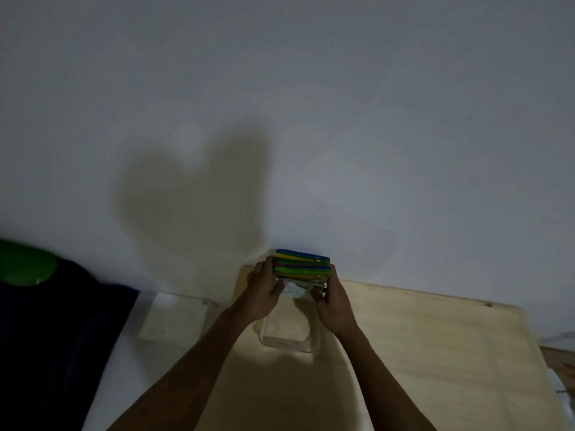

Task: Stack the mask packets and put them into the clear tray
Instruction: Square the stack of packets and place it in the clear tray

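A stack of mask packets (301, 265) with blue, yellow, green and purple edges is held between both hands, raised above the far end of the clear tray (287, 340). My left hand (263, 289) grips the stack's left side and my right hand (332, 301) grips its right side. The tray is a transparent rectangular box on the light wooden board (420, 343), just below and nearer than the stack. The lower part of the stack is hidden behind my fingers.
A white wall rises right behind the board. A clear box (174, 317) sits left of the board. Dark blue fabric (53, 331) and a green object (25, 264) lie at far left. Some items show at the right edge (560, 359).
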